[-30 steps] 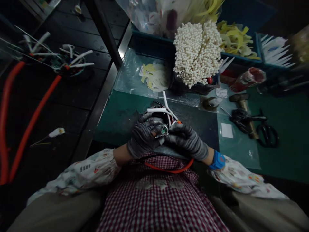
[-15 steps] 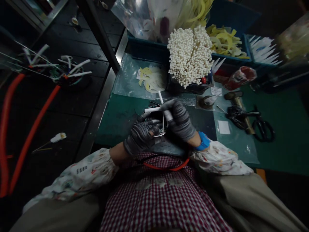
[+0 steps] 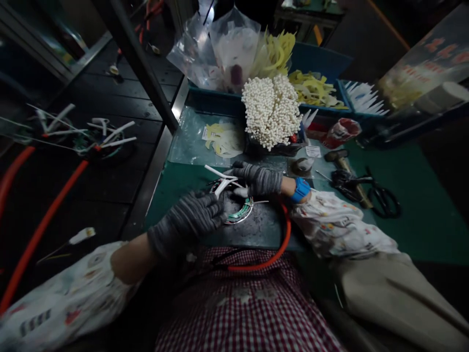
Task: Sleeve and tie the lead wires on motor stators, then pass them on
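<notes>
While the left hand (image 3: 188, 220) presses the round coil assembly (image 3: 238, 210) onto the counter (image 3: 176, 178), grip closed on its rim, the right hand (image 3: 258, 178) — just beyond — pinches a white sleeve (image 3: 220, 187).

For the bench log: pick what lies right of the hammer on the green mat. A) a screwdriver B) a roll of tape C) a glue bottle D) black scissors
D: black scissors lie with their loop handles on the green mat, just right of the hammer; no tape roll, screwdriver or glue bottle shows there.
</notes>
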The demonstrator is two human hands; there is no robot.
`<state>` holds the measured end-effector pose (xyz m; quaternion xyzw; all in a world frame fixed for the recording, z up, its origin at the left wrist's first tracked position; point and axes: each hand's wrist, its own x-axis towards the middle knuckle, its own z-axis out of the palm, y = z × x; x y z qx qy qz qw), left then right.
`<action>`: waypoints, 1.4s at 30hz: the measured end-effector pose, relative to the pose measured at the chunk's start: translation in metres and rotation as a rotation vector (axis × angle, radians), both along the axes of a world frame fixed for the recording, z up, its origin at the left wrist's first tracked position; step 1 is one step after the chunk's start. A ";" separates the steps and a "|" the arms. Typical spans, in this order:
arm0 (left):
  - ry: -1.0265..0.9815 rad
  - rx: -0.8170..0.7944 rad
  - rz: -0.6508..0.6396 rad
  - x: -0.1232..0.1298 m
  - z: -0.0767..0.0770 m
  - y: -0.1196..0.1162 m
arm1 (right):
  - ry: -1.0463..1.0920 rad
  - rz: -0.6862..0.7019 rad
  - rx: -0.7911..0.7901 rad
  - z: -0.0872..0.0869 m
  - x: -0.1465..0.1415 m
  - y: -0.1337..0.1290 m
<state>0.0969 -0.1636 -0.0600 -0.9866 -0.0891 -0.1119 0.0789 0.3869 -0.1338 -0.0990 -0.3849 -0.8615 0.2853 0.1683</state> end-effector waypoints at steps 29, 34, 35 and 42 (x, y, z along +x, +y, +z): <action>-0.522 -0.124 0.386 0.017 -0.078 -0.046 | 0.561 -0.894 0.083 0.062 -0.023 -0.128; -0.555 -0.064 0.421 0.026 -0.070 -0.048 | 0.656 -1.030 0.212 0.033 -0.035 -0.155; -0.562 -0.054 0.431 0.028 -0.068 -0.048 | 0.706 -1.028 0.181 0.031 -0.034 -0.163; -0.508 -0.054 0.442 0.026 -0.065 -0.050 | 0.686 -0.568 -0.513 0.021 -0.029 -0.198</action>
